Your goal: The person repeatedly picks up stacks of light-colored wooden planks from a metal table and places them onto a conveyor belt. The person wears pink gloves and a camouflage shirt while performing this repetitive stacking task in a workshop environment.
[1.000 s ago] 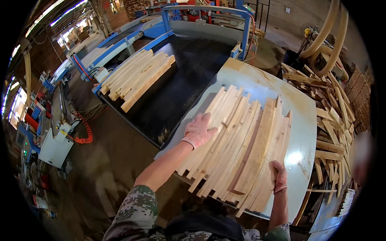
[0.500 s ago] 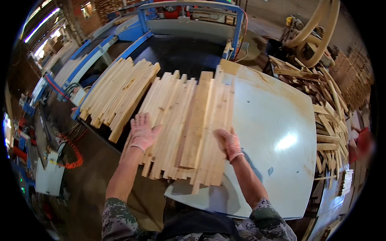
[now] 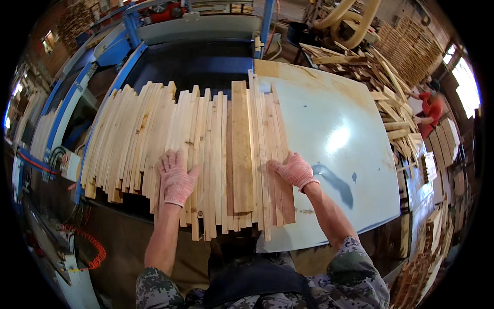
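Note:
Many pale wooden strips [image 3: 208, 154] lie side by side before me, their near ends uneven. My left hand [image 3: 177, 177], in a pink-and-white knit glove, rests flat on them with its fingers stretched out. At their right edge, my gloved right hand [image 3: 294, 171] presses against the outermost strips, thumb reaching over the top and fingers partly hidden from me. A thicker, browner board [image 3: 241, 149] lies on top of the strips between my hands. Left of my left hand, another group of strips [image 3: 121, 139] sits against this one on the dark machine bed [image 3: 190, 64].
A smooth pale table [image 3: 334, 170] extends right of the strips. A blue machine frame [image 3: 131, 31] stands behind and left. Scrap wood [image 3: 360, 67] is heaped at the far right, below a thick hose [image 3: 360, 26]. A person in red [image 3: 431, 112] is beyond it.
The strips between my hands have shifted left, closing the gap to the left group. Both hands have moved with them, and the view has turned toward the right.

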Action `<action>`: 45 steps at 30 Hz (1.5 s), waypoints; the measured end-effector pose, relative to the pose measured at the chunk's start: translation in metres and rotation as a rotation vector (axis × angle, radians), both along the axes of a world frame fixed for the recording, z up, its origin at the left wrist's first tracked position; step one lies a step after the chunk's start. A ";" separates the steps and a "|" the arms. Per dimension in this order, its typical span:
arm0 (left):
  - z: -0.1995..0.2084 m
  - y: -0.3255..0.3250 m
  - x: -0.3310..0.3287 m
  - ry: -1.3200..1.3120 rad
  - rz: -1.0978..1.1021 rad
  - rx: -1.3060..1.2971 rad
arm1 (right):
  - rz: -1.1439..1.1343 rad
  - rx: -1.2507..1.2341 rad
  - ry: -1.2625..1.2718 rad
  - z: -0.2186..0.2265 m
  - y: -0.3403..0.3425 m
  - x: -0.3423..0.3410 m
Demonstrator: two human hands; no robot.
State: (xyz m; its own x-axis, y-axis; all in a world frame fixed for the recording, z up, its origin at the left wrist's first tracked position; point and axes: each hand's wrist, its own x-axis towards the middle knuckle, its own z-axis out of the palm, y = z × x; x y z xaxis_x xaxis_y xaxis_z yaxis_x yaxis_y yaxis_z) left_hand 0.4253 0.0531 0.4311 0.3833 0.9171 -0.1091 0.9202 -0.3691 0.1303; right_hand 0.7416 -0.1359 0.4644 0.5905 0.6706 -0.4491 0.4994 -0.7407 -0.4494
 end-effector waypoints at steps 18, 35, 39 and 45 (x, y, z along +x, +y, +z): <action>0.039 -0.051 0.087 -0.848 0.130 -0.514 | 0.110 0.180 -0.353 0.001 0.049 -0.024; 0.040 -0.070 0.062 -1.064 0.159 -0.645 | 0.113 0.346 -0.421 -0.022 -0.003 0.044; 0.036 -0.065 0.062 -1.064 0.162 -0.670 | 0.071 0.330 -0.434 -0.024 -0.016 0.060; 0.039 -0.064 0.059 -1.080 0.147 -0.752 | 0.048 0.268 -0.408 -0.021 -0.016 0.062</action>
